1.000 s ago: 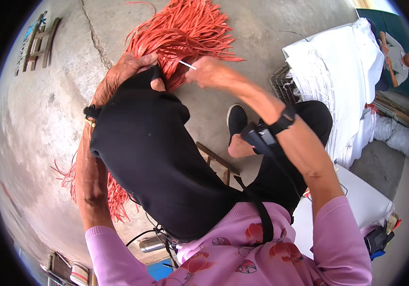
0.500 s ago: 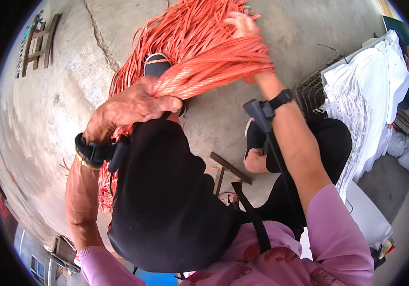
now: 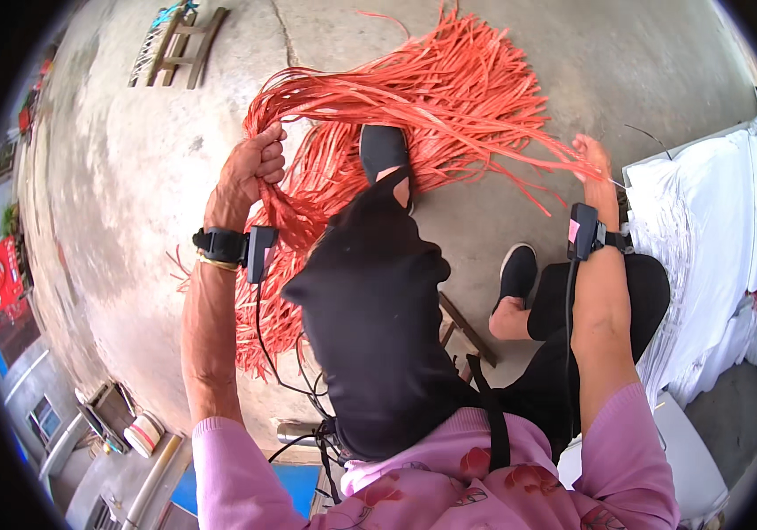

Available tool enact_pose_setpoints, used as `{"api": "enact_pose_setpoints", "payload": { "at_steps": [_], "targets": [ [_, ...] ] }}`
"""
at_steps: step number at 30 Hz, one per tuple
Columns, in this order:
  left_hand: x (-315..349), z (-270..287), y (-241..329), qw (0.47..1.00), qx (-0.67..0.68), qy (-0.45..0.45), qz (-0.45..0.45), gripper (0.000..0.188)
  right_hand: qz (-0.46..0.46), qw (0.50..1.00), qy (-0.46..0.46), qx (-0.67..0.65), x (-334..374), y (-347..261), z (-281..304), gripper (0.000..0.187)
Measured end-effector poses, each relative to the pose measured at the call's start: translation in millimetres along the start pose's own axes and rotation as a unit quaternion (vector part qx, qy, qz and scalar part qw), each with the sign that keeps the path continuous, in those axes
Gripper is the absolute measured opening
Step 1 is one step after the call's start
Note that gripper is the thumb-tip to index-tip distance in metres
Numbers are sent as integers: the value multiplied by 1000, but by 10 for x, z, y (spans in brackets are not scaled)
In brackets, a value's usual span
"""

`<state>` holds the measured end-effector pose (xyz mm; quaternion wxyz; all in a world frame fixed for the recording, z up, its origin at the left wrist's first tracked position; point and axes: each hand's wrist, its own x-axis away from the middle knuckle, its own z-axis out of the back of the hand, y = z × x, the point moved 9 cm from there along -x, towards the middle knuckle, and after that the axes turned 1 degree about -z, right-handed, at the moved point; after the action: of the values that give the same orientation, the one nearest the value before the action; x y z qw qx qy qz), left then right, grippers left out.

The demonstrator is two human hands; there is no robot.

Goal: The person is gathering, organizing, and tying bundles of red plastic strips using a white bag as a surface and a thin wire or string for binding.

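Note:
A large heap of flat orange-red plastic strips (image 3: 476, 97) spreads over the floor and around my outstretched shoe. My left hand (image 3: 253, 166) is closed in a fist around a thick bundle of these strips, which loops up over it and hangs down beside my knee. Off to the right, my right hand (image 3: 592, 157) has its fingers closed on a few strip ends pulled out from the bundle. Those strips run nearly straight between the heap and that hand. A thin pale line shows beside the right hand; I cannot tell what it is.
White sheeting with fringed strands (image 3: 705, 230) is piled at the right. A small wooden frame (image 3: 180, 49) lies at the far left. Wooden legs (image 3: 467, 327) show beneath my thigh. A white bucket (image 3: 143, 434) stands at lower left. Cables hang from my wrist devices.
My hands have moved apart, the right one away to the right with strip ends. The thick bundle formerly stretched between them now loops from the left hand toward the heap. The view has shifted.

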<state>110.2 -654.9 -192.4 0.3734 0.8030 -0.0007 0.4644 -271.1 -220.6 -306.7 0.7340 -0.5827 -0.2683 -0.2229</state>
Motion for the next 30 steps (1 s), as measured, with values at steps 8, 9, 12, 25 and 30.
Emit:
{"api": "enact_pose_setpoints", "payload": {
  "at_steps": [8,9,12,25,30],
  "targets": [
    [383,-460,214,996,-57,-35,-62,21,77,938,-327,86,1761,-1037,-1168,35],
    [463,-682,237,991,-92,-69,-71,21,57,923,-358,125,2080,-1029,-1339,39],
    [706,-1293,277,970,-171,-153,-78,22,82,832,-509,207,3001,-1035,-1831,51],
    [1705,-2347,329,918,-146,-353,-103,20,199,739,-641,56,3919,-1518,-2009,94],
    [1750,-2377,72,927,-170,-331,-46,18,232,751,-613,-82,4059,-1787,-1840,49]
  ]
}}
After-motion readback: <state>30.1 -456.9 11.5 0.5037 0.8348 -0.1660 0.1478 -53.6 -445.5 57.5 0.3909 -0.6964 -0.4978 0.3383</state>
